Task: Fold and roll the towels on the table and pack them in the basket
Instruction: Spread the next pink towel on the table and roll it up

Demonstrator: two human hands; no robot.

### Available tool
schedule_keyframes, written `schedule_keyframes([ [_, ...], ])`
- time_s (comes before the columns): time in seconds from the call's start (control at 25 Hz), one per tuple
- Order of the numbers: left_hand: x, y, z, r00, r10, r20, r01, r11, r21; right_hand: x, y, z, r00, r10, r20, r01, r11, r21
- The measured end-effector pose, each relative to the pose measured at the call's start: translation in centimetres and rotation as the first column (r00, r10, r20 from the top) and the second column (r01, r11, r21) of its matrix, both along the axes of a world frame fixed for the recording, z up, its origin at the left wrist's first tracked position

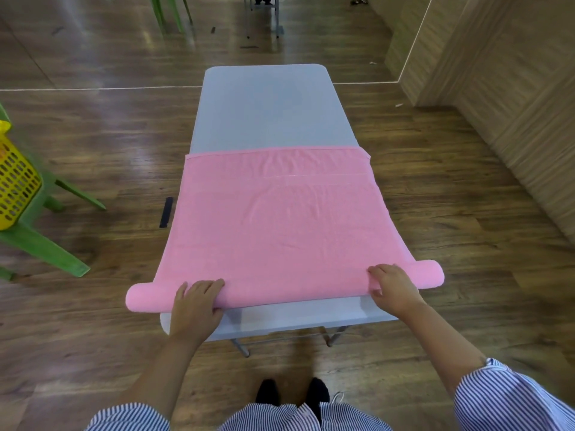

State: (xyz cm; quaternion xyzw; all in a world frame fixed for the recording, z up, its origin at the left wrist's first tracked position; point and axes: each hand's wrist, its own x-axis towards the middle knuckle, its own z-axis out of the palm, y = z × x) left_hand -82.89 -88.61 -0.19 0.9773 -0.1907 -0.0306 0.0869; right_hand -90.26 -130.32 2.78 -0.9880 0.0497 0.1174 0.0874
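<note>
A pink towel [280,219] lies folded flat across the near half of the white table [270,110]. Its near edge is rolled into a tube that overhangs the table on both sides. My left hand [194,306] lies over the left part of the roll, fingers curled on top and thumb at the roll's near side. My right hand [393,286] grips the right part of the roll in the same way. The yellow basket [15,181] with perforated walls stands at the far left on a green stool, partly cut off by the frame.
The green stool [46,244] stands on the wooden floor left of the table. A black strip [166,212] lies on the floor by the table's left edge. A wood-panelled wall [513,104] runs along the right. The far half of the table is bare.
</note>
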Motion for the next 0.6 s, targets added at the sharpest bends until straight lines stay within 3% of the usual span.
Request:
schedule_keyframes([
  [0.24,1.5,0.5,0.9,0.997,-0.075,0.026,0.076,0.997,-0.031,0.8,-0.5,0.9,0.992,-0.008,-0.122,0.010,1.000,0.010],
  [0.44,1.6,0.1,0.9,0.987,-0.110,0.114,0.119,0.990,-0.081,0.3,-0.7,0.3,0.982,-0.103,0.158,0.100,0.995,0.027],
  [0.6,1.5,-0.4,0.7,0.993,-0.092,0.072,0.100,0.987,-0.123,-0.5,-0.7,-0.6,0.977,-0.200,0.078,0.195,0.979,0.063],
])
